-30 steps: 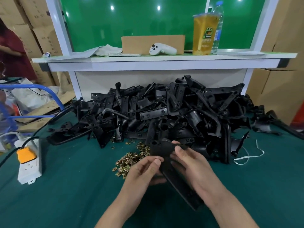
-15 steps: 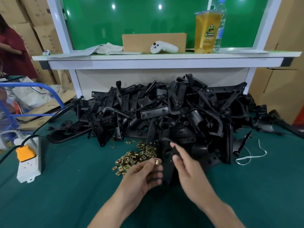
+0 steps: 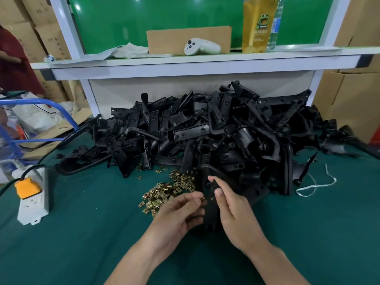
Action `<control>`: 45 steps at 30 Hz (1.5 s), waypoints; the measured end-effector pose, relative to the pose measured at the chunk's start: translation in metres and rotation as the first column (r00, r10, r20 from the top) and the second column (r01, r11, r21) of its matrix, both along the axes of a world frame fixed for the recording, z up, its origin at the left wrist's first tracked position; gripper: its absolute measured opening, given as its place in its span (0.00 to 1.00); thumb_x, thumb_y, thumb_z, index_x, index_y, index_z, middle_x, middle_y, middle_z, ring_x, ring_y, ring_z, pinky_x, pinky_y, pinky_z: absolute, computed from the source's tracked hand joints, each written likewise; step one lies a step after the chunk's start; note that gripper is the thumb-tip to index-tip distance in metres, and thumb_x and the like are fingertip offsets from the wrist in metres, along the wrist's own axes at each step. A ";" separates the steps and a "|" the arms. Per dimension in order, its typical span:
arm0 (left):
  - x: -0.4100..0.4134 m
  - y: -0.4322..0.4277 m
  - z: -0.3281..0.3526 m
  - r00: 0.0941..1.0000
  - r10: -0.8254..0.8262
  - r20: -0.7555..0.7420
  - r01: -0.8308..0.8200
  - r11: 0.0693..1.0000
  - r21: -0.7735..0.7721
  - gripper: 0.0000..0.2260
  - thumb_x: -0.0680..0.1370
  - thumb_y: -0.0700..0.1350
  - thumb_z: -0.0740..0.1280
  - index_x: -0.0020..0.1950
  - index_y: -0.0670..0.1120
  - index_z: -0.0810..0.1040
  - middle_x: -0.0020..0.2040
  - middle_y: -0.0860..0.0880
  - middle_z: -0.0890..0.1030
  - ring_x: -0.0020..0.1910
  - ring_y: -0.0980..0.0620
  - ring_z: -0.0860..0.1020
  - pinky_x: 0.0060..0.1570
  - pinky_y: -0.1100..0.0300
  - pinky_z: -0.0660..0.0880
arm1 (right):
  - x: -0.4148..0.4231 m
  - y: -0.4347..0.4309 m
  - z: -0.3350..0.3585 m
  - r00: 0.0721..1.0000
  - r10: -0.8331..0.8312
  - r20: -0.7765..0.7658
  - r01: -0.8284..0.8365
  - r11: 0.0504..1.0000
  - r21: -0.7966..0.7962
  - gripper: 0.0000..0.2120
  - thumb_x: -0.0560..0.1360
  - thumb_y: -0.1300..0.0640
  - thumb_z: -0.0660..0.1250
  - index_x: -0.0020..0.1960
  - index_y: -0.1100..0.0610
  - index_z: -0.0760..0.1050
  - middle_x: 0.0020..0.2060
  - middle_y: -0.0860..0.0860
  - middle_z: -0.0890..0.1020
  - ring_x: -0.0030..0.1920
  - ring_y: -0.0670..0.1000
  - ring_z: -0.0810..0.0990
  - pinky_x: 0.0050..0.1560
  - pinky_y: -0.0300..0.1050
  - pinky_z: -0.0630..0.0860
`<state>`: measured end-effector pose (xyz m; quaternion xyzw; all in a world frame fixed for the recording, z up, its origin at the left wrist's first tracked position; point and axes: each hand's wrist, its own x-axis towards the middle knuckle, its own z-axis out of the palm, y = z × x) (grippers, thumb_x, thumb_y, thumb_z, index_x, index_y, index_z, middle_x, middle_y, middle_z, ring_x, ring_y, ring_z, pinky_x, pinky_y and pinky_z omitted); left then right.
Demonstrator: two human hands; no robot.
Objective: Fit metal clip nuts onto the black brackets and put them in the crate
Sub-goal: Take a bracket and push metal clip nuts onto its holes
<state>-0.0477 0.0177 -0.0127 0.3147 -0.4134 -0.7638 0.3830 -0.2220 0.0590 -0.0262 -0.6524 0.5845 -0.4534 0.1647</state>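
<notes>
Many black brackets (image 3: 216, 130) lie heaped on the green cloth of the table (image 3: 82, 233), against the white panel under the shelf (image 3: 185, 60). They are matt, hard-looking parts: flat strips with round holes, bent arms and curved shells, all tangled together. Just in front of the heap, on its near left side, is a small scatter of clip nuts (image 3: 164, 194), brass-coloured, shiny, each a little folded square.

The right hand (image 3: 232, 210) holds one bracket (image 3: 211, 208), a long narrow dark piece standing almost upright just above the cloth, in front of the heap. The thumb presses on its near face and the forefinger hooks over its upper end; the other fingers are curled behind it. The left hand (image 3: 178, 214) is beside it, fingers bent inward, and thumb and forefinger pinch one clip nut (image 3: 202, 198) right at the left edge of the bracket. It seems to touch the edge, but the piece is too small to be sure.

At the left edge of the table lies a white power strip (image 3: 33, 200) with an orange plug (image 3: 26, 189) in it. A thin white string (image 3: 316, 186) curls on the cloth at the right of the heap. On the shelf stand a cardboard box (image 3: 170, 41), a white game controller (image 3: 200, 46) and a clear cup of yellow drink (image 3: 257, 25).
</notes>
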 end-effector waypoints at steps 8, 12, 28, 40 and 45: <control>-0.003 0.004 -0.003 0.987 0.014 0.161 0.024 0.973 -0.229 0.12 0.73 0.48 0.73 0.54 0.49 0.87 0.47 0.48 0.85 0.48 0.53 0.83 0.50 0.61 0.79 | 0.001 0.001 0.001 1.000 0.011 -0.016 -0.011 0.999 0.049 0.22 0.83 0.39 0.48 0.74 0.37 0.66 0.24 0.49 0.69 0.26 0.45 0.69 0.35 0.46 0.74; -0.003 0.005 -0.005 0.981 0.029 0.191 0.027 0.958 -0.285 0.09 0.77 0.46 0.70 0.56 0.50 0.86 0.49 0.47 0.85 0.51 0.50 0.82 0.52 0.59 0.79 | 0.001 0.003 0.003 0.999 0.013 -0.038 -0.010 0.998 0.062 0.24 0.83 0.39 0.48 0.75 0.40 0.67 0.34 0.53 0.80 0.35 0.46 0.79 0.45 0.46 0.78; -0.005 0.004 -0.010 0.993 0.039 0.110 -0.022 0.988 -0.152 0.21 0.67 0.49 0.79 0.58 0.49 0.83 0.41 0.46 0.81 0.41 0.52 0.81 0.45 0.60 0.80 | 0.011 0.009 0.012 0.929 -0.084 -0.362 0.075 0.996 -0.038 0.28 0.83 0.44 0.43 0.74 0.51 0.71 0.27 0.39 0.68 0.29 0.43 0.71 0.34 0.40 0.69; -0.005 0.006 -0.003 0.984 -0.158 -0.087 0.158 0.987 -0.006 0.09 0.76 0.40 0.72 0.54 0.49 0.87 0.47 0.44 0.85 0.45 0.51 0.84 0.43 0.59 0.81 | 0.011 0.008 0.006 0.998 -0.053 0.026 0.057 0.983 -0.176 0.18 0.84 0.40 0.46 0.68 0.38 0.69 0.26 0.39 0.77 0.25 0.44 0.75 0.29 0.31 0.69; -0.006 0.005 -0.007 0.986 -0.152 -0.073 0.149 0.988 -0.050 0.10 0.76 0.40 0.71 0.57 0.45 0.83 0.44 0.45 0.81 0.43 0.51 0.82 0.41 0.59 0.80 | 0.012 0.007 0.003 0.999 -0.048 -0.017 0.044 0.986 -0.160 0.21 0.82 0.34 0.42 0.66 0.35 0.68 0.31 0.52 0.82 0.30 0.48 0.79 0.33 0.46 0.75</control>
